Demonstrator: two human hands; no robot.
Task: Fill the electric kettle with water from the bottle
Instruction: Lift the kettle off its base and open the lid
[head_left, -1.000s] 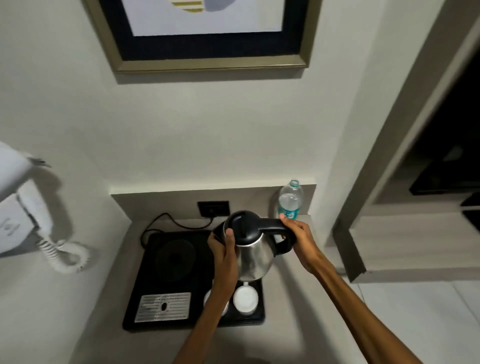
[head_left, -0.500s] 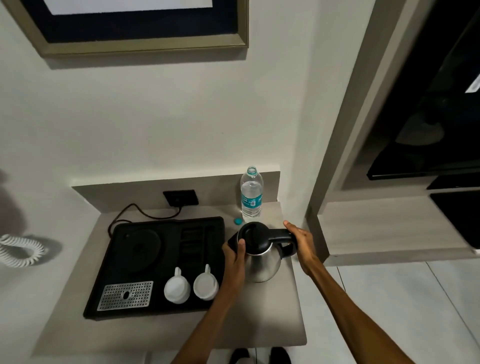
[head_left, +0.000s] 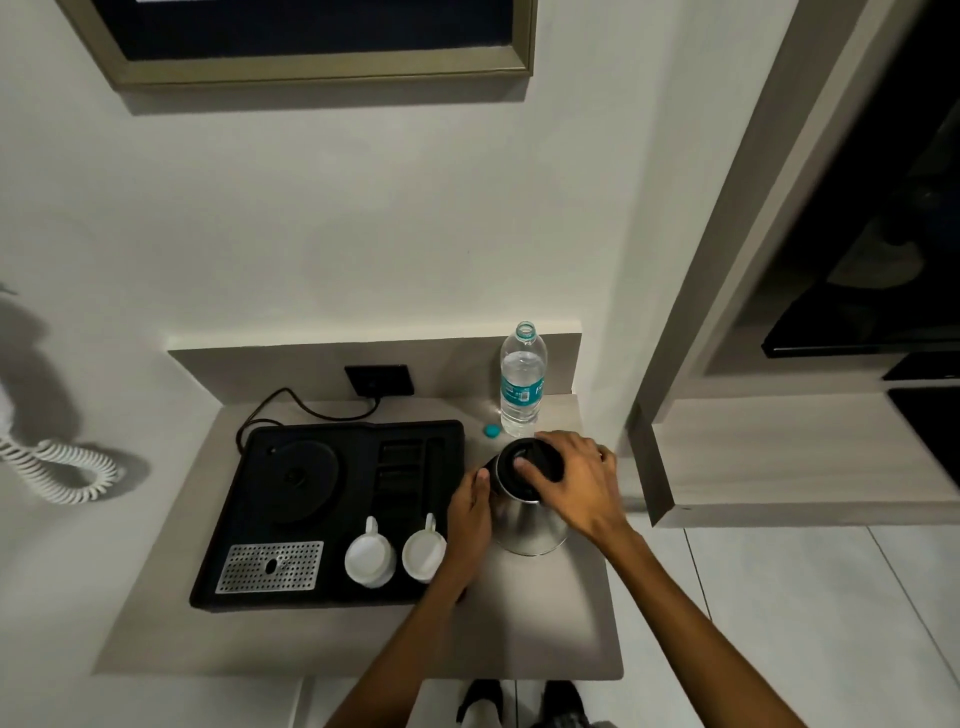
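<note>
The steel electric kettle (head_left: 527, 525) with a black lid stands on the grey counter (head_left: 519, 623), right of the black tray. My left hand (head_left: 470, 512) grips its left side near the spout. My right hand (head_left: 571, 480) lies over the black lid, fingers on top; the handle is hidden under it. Behind the kettle, the clear water bottle (head_left: 522, 382) with a teal label stands uncapped against the back wall. Its teal cap (head_left: 492, 429) lies on the counter to its left.
A black tray (head_left: 332, 509) holds the round kettle base (head_left: 301, 478), a metal drip grate and two white cups (head_left: 395, 553). A cord runs to a wall socket (head_left: 379, 380). A coiled white cable hangs at left; a wooden shelf unit (head_left: 779, 457) stands right.
The kettle was carried from over the tray down onto the counter at the right. My right hand shifted from the handle onto the lid. The view tilted downward.
</note>
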